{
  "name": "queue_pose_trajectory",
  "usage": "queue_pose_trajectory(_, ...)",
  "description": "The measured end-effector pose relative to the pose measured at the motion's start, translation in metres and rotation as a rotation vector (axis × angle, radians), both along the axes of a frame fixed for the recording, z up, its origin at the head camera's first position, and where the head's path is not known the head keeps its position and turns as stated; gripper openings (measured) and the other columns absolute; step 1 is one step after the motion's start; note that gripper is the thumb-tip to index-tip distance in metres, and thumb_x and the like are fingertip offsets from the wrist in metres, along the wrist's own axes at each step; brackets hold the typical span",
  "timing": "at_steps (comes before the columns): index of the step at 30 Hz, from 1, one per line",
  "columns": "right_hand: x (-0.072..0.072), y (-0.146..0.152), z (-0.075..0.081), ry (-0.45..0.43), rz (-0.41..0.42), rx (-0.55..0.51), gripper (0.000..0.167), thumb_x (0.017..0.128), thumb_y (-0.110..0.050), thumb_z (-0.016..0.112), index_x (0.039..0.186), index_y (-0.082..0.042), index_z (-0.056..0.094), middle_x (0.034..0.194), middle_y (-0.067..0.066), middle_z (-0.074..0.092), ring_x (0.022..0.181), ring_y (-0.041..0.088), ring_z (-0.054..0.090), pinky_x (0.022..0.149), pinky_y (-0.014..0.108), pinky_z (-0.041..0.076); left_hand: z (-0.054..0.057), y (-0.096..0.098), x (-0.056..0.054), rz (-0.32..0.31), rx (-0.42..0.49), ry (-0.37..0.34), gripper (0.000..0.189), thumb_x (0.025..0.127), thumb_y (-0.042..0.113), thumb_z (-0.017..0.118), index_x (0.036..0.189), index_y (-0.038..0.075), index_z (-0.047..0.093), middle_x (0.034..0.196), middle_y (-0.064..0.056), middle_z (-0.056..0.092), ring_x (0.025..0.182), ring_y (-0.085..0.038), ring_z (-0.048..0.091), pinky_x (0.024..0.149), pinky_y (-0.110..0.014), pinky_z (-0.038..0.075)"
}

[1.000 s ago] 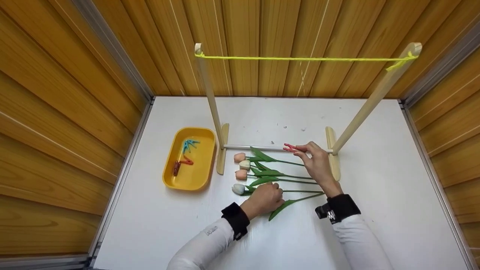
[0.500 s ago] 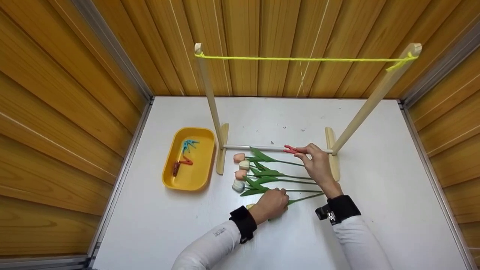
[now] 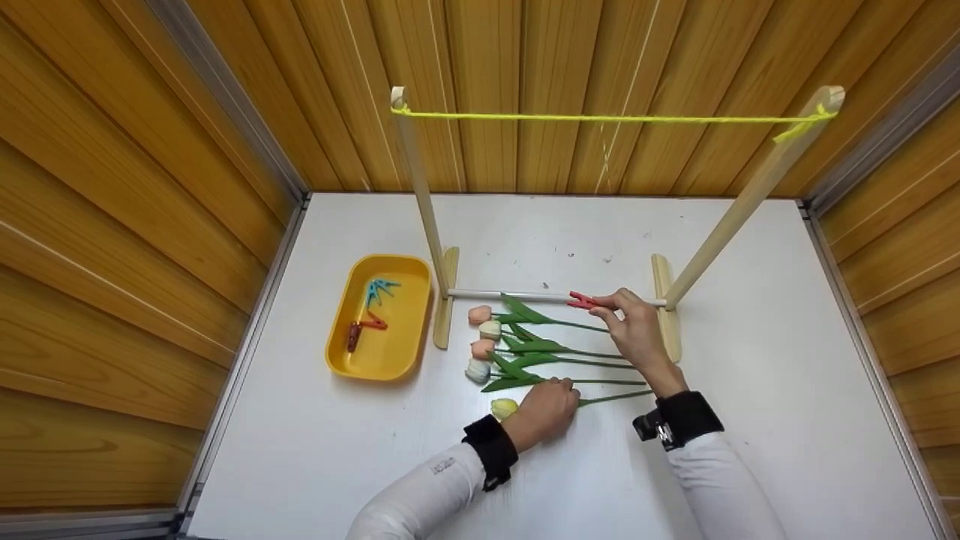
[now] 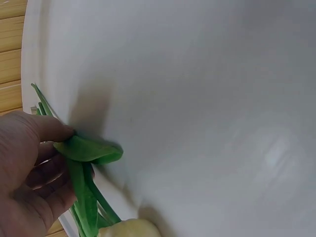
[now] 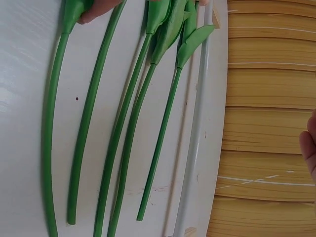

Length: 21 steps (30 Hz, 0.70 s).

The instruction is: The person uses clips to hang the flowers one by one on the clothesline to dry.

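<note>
Near the front of the flower row, my left hand (image 3: 544,411) grips a yellow tulip (image 3: 504,408) around its leaves and stem. In the left wrist view, thumb and fingers close around the green leaf (image 4: 86,149), with the pale yellow bloom (image 4: 132,229) below. My right hand (image 3: 637,334) pinches a red clothespin (image 3: 580,301) between thumb and fingers, over the far stems. Other tulips lie side by side with blooms to the left: a peach one (image 3: 480,315), a cream one (image 3: 490,330), another peach one (image 3: 483,349) and a pale blue one (image 3: 478,370).
A yellow tray (image 3: 405,330) at left holds blue clothespins (image 3: 380,289) and red ones (image 3: 373,322). Behind the flowers stands a wooden frame with two posts (image 3: 727,225), a low white bar (image 3: 510,295) and a yellow string (image 3: 562,117) across its top. Wooden panels enclose the table.
My left hand has shifted right and slightly toward me, uncovering the pale blue tulip's leaves and the yellow bloom. The right hand stays nearly still, the clothespin lowered very slightly.
</note>
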State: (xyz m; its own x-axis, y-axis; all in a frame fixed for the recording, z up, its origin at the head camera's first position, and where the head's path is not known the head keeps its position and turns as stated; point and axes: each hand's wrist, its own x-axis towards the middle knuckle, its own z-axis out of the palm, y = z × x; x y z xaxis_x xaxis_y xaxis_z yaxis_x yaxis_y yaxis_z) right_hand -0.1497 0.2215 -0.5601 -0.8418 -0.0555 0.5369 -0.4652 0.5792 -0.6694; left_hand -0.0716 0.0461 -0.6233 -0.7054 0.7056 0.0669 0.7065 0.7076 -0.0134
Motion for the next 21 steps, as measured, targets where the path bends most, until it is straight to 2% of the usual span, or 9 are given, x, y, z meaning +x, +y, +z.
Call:
queue_pose_trajectory(5,0.001,0.003,0.0,-0.01,0.006,-0.003,0.018,0.077,-0.006,0.081,0.093,-0.002,0.076,0.077,0.009,0.068,0.072,0.007,0.058,0.063,0.012,0.036,0.0,0.005,0.0,0.001,-0.047,0.069,0.009,0.083,0.015,0.066,0.079,0.022,0.071,0.082,0.007,0.065,0.071,-0.01,0.061,0.06,-0.02,0.049)
queue_pose_trajectory(9,0.001,0.003,0.0,-0.007,0.0,-0.018,0.018,0.076,-0.004,0.081,0.093,-0.001,0.076,0.077,0.01,0.068,0.072,0.007,0.06,0.064,0.011,0.037,-0.002,0.005,-0.001,0.009,-0.033,0.08,0.01,0.081,0.013,0.066,0.078,0.021,0.07,0.08,0.007,0.064,0.07,-0.009,0.061,0.057,-0.019,0.049)
queue_pose_trajectory(14,0.001,0.004,0.0,-0.023,-0.007,-0.005,0.017,0.077,-0.005,0.08,0.093,-0.001,0.075,0.077,0.009,0.068,0.072,0.004,0.058,0.063,0.012,0.036,-0.002,0.0,-0.004,0.029,-0.006,0.031,0.003,0.081,0.018,0.069,0.08,0.019,0.067,0.081,0.005,0.064,0.07,-0.011,0.061,0.057,-0.022,0.05)
queue_pose_trajectory(17,0.002,0.005,0.0,-0.035,-0.006,0.01,0.017,0.078,-0.006,0.08,0.094,-0.002,0.075,0.078,0.009,0.068,0.072,0.004,0.057,0.062,0.012,0.035,-0.001,-0.004,-0.005,0.038,0.014,-0.023,0.006,0.082,0.02,0.07,0.08,0.017,0.065,0.081,0.002,0.064,0.071,-0.013,0.061,0.058,-0.025,0.051)
queue_pose_trajectory(21,0.002,0.007,0.001,-0.031,-0.01,0.017,0.017,0.078,-0.006,0.08,0.094,-0.002,0.075,0.078,0.008,0.068,0.072,0.002,0.056,0.06,0.016,0.037,0.004,-0.008,-0.006,0.035,0.072,-0.043,0.008,0.081,0.019,0.07,0.076,0.016,0.065,0.074,0.002,0.066,0.069,-0.015,0.062,0.059,-0.027,0.051)
